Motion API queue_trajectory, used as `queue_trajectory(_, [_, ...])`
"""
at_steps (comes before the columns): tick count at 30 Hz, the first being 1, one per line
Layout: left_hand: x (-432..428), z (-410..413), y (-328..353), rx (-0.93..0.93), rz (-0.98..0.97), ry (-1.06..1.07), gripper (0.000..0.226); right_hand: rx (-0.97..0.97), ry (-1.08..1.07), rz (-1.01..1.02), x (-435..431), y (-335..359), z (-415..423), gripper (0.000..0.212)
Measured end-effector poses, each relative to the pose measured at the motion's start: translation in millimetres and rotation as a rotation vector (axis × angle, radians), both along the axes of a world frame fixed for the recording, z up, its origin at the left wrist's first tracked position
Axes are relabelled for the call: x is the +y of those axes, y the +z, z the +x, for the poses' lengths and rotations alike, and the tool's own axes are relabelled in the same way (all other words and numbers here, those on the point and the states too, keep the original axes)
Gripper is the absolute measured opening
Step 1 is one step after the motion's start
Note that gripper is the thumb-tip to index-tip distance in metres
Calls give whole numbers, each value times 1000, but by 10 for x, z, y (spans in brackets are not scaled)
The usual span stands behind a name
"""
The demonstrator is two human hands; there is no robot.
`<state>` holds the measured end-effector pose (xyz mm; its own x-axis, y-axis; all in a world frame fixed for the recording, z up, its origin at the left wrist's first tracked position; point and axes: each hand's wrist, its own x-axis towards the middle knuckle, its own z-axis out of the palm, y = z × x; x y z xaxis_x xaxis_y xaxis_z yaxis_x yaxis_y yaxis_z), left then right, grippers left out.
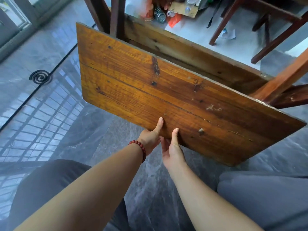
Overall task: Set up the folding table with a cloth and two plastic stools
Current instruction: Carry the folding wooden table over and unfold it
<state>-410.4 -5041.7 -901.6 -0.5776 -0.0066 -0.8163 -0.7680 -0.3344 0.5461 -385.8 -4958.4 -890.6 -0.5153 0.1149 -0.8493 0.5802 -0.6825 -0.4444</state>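
Observation:
The folding table's wooden top (150,90) is tilted steeply, its orange-brown planks facing me and its near edge low. Dark red-brown legs (283,80) stick out behind it at the right and at the top. My left hand (150,139), with a red bead bracelet on the wrist, grips the near edge with the thumb on the top face. My right hand (172,147) grips the same edge right beside it, thumb up on the wood, fingers hidden underneath. No cloth or plastic stools are in view.
The floor is glossy grey stone. A black mosquito coil (40,77) lies on it at the left. A wooden chair frame (260,22) stands at the back right, next to a cardboard box with bottles and bags (166,12).

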Motion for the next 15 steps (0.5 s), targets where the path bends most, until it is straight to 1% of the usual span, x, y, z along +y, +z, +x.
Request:
queue_trajectory(1, [3,26,45,-6,18,29,67,-20,-1,-7,1,48,26,79])
queue_trajectory(3, [2,87,112,-34,56,78,76,-53,6,-22,9,160,86,80])
queue_trajectory(7, [-10,239,267,-82,64,135,85,-111,41,-42,-1,439,208,92])
queue_trajectory(9, [-24,323,360,-110,51,147,98,-133,47,-37,-14,567,266,95])
queue_trajectory(10, [-29,364,423,-129,38,146,103,-151,52,-39,-17,635,295,93])
queue_trajectory(12, [-41,450,526,-167,27,152,100,-192,57,-39,-32,780,357,87])
queue_trajectory(15, [-50,574,703,-210,29,200,84,-241,63,-35,-50,972,451,85])
